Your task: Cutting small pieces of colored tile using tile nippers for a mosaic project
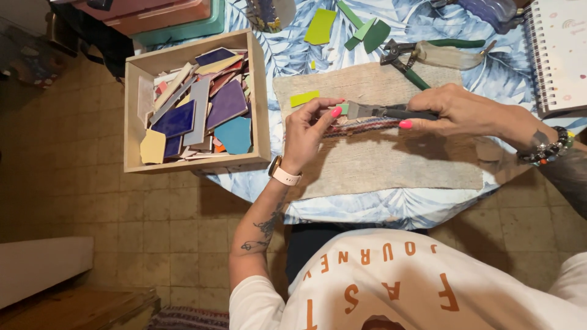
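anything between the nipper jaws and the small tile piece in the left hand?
Nothing visible. The left hand pinches the small green tile piece at its fingertips, and the tile nippers in the right hand meet it directly, jaws at its edge. Both are above the beige cloth mat; other tile pieces lie clear.

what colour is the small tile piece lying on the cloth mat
Lime green tile piece, on the beige cloth mat; head view.

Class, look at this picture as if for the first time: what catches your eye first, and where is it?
At the centre, over a beige cloth mat, the right hand holds dark pliers against a small green piece that the left hand pinches. To the left, a wooden box brims with purple, blue, teal and cream tile shards. Lime and green tile pieces lie at the top of the leaf-patterned tablecloth.
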